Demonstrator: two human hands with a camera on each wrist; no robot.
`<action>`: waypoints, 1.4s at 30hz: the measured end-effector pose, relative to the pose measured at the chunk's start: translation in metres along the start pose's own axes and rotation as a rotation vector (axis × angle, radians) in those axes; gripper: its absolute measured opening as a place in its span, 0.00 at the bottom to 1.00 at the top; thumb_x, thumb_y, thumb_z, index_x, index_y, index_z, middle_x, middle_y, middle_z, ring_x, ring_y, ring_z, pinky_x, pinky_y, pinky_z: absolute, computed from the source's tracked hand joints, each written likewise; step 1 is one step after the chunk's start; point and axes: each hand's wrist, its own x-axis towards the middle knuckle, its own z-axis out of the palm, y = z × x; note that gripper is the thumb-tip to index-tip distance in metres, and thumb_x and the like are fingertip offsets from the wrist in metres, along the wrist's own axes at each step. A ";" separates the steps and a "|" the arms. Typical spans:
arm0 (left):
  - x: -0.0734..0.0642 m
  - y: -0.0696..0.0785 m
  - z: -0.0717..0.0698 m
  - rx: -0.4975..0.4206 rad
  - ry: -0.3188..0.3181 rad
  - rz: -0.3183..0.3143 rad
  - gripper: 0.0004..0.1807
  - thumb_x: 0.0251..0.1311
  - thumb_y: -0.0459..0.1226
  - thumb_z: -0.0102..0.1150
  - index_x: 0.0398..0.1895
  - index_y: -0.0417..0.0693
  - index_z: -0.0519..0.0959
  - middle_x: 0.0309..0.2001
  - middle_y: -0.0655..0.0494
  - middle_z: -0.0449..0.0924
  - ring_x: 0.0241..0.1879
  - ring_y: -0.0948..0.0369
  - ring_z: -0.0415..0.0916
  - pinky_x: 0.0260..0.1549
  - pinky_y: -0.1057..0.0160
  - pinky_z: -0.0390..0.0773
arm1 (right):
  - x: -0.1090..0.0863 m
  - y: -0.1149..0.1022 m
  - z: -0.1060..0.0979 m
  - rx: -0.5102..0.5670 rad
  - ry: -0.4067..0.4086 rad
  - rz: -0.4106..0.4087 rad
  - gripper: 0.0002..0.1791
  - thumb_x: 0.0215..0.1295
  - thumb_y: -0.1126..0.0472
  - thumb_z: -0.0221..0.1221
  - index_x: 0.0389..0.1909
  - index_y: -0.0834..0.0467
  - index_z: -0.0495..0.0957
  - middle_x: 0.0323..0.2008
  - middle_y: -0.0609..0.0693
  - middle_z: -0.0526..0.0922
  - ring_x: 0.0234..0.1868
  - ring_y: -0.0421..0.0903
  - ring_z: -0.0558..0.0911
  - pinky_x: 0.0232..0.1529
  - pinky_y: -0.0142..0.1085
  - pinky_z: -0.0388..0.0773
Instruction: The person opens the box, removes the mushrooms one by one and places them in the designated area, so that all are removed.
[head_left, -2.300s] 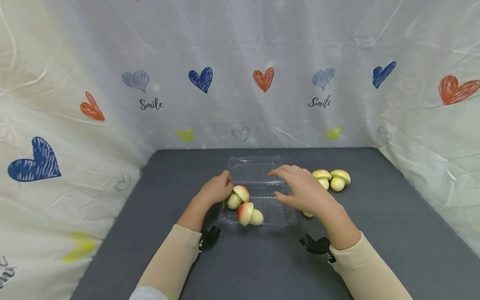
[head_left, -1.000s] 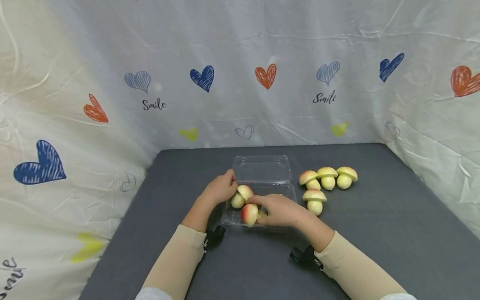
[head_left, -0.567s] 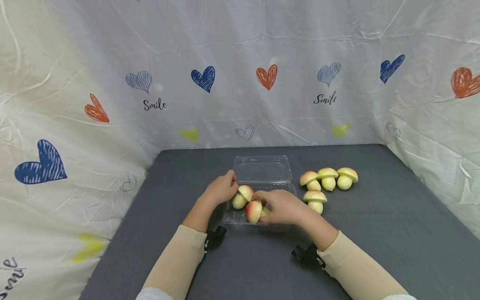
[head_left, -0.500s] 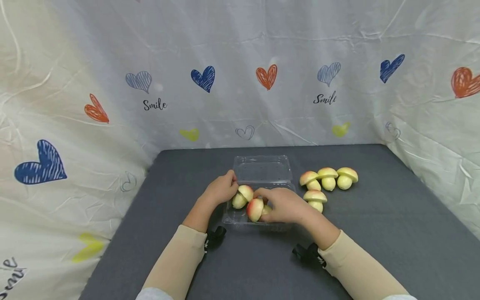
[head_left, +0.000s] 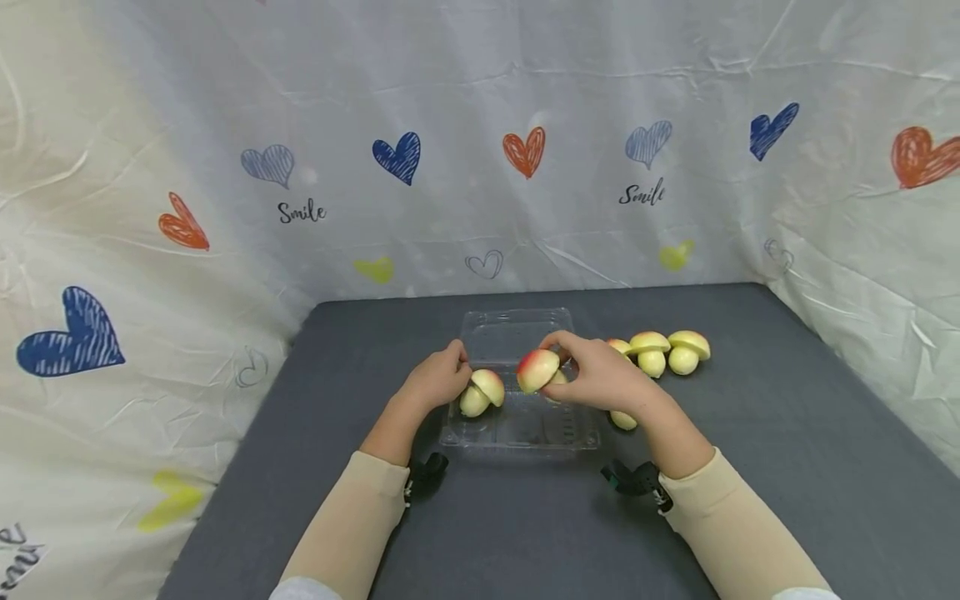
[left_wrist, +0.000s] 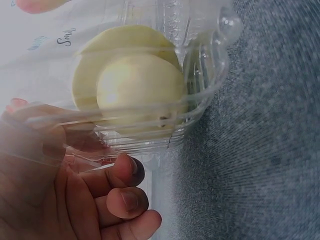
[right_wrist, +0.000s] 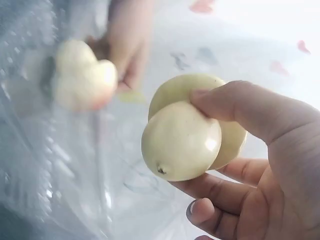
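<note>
My right hand (head_left: 607,377) pinches a toy mushroom (head_left: 537,372) with a red-and-cream cap, holding it above the open clear plastic container (head_left: 517,435). In the right wrist view, the thumb presses on the pale underside of the cap beside the rounded stem, with fingers beneath. My left hand (head_left: 435,377) grips the left rim of the container between thumb and forefinger, its other fingers curled outside the wall in the left wrist view. A second mushroom (head_left: 482,393) lies tilted inside the container's left side, close to the left hand; its round stem (left_wrist: 142,92) shows through the plastic.
Several more mushrooms (head_left: 687,352) stand on the dark grey table (head_left: 517,533) right of the container, two partly hidden by the right hand. The container's lid (head_left: 495,327) lies folded back toward the heart-printed curtain (head_left: 450,100). A black wrist camera (head_left: 636,478) sits under the right cuff.
The right hand reached into the container, took hold of the front mushroom and raised it up, away from the container's floor and slightly right. The left hand stays at the container's left rim.
</note>
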 end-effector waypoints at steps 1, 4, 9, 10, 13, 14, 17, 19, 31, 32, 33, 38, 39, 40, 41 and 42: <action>0.000 0.000 0.000 -0.001 -0.001 -0.003 0.09 0.79 0.39 0.43 0.52 0.45 0.70 0.29 0.51 0.77 0.21 0.56 0.69 0.23 0.56 0.68 | 0.000 0.002 -0.004 0.012 0.010 0.003 0.29 0.61 0.50 0.73 0.60 0.49 0.74 0.42 0.46 0.84 0.19 0.44 0.71 0.26 0.41 0.72; 0.000 0.000 0.000 0.001 -0.002 -0.008 0.09 0.79 0.39 0.42 0.52 0.45 0.70 0.29 0.50 0.77 0.20 0.56 0.69 0.23 0.56 0.68 | -0.003 0.009 -0.017 0.055 0.038 0.011 0.30 0.61 0.50 0.74 0.61 0.50 0.73 0.38 0.46 0.84 0.21 0.46 0.70 0.26 0.40 0.69; 0.000 0.001 0.001 -0.003 0.002 -0.001 0.09 0.79 0.39 0.43 0.53 0.45 0.70 0.30 0.51 0.77 0.22 0.56 0.70 0.24 0.56 0.69 | -0.009 0.022 -0.038 0.149 0.080 0.016 0.30 0.61 0.54 0.74 0.61 0.53 0.73 0.35 0.49 0.83 0.27 0.51 0.72 0.29 0.38 0.70; 0.000 0.001 0.001 -0.007 0.001 -0.001 0.09 0.79 0.39 0.43 0.53 0.45 0.70 0.30 0.51 0.77 0.22 0.55 0.71 0.24 0.56 0.69 | -0.011 0.025 -0.042 0.164 0.089 0.020 0.30 0.61 0.55 0.74 0.60 0.54 0.73 0.35 0.50 0.83 0.28 0.51 0.72 0.30 0.38 0.70; 0.000 0.001 0.001 -0.017 -0.002 0.000 0.09 0.79 0.38 0.43 0.53 0.44 0.70 0.30 0.50 0.77 0.21 0.55 0.70 0.23 0.56 0.69 | -0.016 0.031 -0.053 0.198 0.113 0.032 0.30 0.62 0.57 0.74 0.61 0.56 0.72 0.35 0.52 0.83 0.28 0.51 0.72 0.28 0.37 0.69; -0.001 0.001 0.001 -0.022 -0.004 0.000 0.10 0.79 0.38 0.43 0.54 0.44 0.70 0.29 0.50 0.77 0.21 0.56 0.70 0.23 0.56 0.69 | -0.018 0.034 -0.057 0.205 0.121 0.041 0.30 0.63 0.57 0.73 0.61 0.56 0.72 0.36 0.53 0.83 0.28 0.50 0.72 0.27 0.37 0.69; -0.001 0.000 0.002 -0.030 -0.008 -0.002 0.10 0.80 0.38 0.43 0.54 0.43 0.70 0.28 0.50 0.76 0.21 0.56 0.69 0.22 0.57 0.69 | -0.026 0.040 -0.065 0.210 0.144 0.076 0.31 0.64 0.55 0.72 0.63 0.56 0.70 0.40 0.54 0.84 0.29 0.50 0.72 0.26 0.38 0.69; 0.000 0.001 0.001 -0.033 -0.007 0.001 0.11 0.79 0.38 0.43 0.54 0.43 0.69 0.28 0.50 0.76 0.20 0.56 0.69 0.22 0.57 0.68 | -0.031 0.045 -0.068 0.220 0.155 0.100 0.31 0.65 0.55 0.72 0.64 0.56 0.70 0.44 0.54 0.85 0.30 0.51 0.72 0.26 0.39 0.70; 0.000 0.001 -0.002 -0.019 -0.022 -0.014 0.11 0.79 0.39 0.42 0.54 0.43 0.69 0.28 0.49 0.76 0.21 0.56 0.69 0.22 0.57 0.68 | -0.065 0.082 -0.055 0.203 0.262 0.168 0.30 0.66 0.56 0.70 0.64 0.61 0.70 0.44 0.58 0.76 0.32 0.49 0.72 0.31 0.36 0.72; 0.000 0.001 -0.003 -0.020 -0.021 -0.014 0.10 0.79 0.39 0.42 0.54 0.44 0.69 0.28 0.48 0.76 0.21 0.56 0.69 0.22 0.56 0.68 | -0.067 0.083 -0.055 0.207 0.266 0.183 0.31 0.67 0.55 0.70 0.65 0.61 0.69 0.47 0.58 0.75 0.32 0.49 0.72 0.31 0.36 0.72; 0.000 0.001 -0.003 -0.020 -0.020 -0.014 0.10 0.79 0.39 0.42 0.54 0.43 0.69 0.28 0.48 0.76 0.20 0.56 0.68 0.22 0.56 0.68 | -0.070 0.084 -0.054 0.213 0.270 0.200 0.32 0.67 0.54 0.70 0.66 0.61 0.69 0.50 0.58 0.73 0.34 0.49 0.73 0.32 0.36 0.72; 0.001 0.002 -0.003 -0.024 -0.019 -0.009 0.10 0.79 0.39 0.42 0.53 0.43 0.69 0.28 0.49 0.75 0.20 0.56 0.67 0.22 0.57 0.67 | -0.082 0.091 -0.053 0.209 0.291 0.277 0.35 0.69 0.49 0.67 0.69 0.61 0.66 0.59 0.58 0.72 0.44 0.51 0.78 0.37 0.37 0.75; 0.001 0.002 -0.002 -0.024 -0.020 -0.008 0.10 0.79 0.38 0.42 0.53 0.43 0.69 0.27 0.49 0.75 0.20 0.57 0.66 0.22 0.57 0.67 | -0.084 0.092 -0.053 0.202 0.293 0.294 0.36 0.69 0.48 0.67 0.70 0.61 0.66 0.59 0.59 0.73 0.46 0.51 0.78 0.38 0.38 0.76; 0.001 0.002 -0.002 -0.025 -0.019 -0.008 0.10 0.79 0.38 0.42 0.53 0.43 0.69 0.27 0.49 0.75 0.20 0.57 0.66 0.22 0.57 0.67 | -0.087 0.093 -0.053 0.192 0.295 0.311 0.37 0.69 0.47 0.66 0.71 0.61 0.65 0.58 0.60 0.75 0.48 0.52 0.78 0.39 0.39 0.76; 0.001 0.003 -0.001 -0.027 -0.019 -0.007 0.10 0.79 0.38 0.42 0.53 0.43 0.69 0.26 0.49 0.75 0.19 0.57 0.66 0.21 0.57 0.67 | -0.089 0.094 -0.053 0.181 0.297 0.331 0.39 0.69 0.45 0.66 0.72 0.61 0.65 0.57 0.61 0.77 0.49 0.53 0.78 0.41 0.40 0.76; 0.001 0.003 -0.001 -0.029 -0.018 -0.007 0.10 0.79 0.38 0.42 0.53 0.43 0.69 0.26 0.49 0.74 0.19 0.57 0.66 0.21 0.57 0.66 | -0.092 0.095 -0.054 0.172 0.297 0.348 0.40 0.69 0.44 0.66 0.73 0.61 0.64 0.57 0.62 0.78 0.51 0.54 0.79 0.42 0.42 0.76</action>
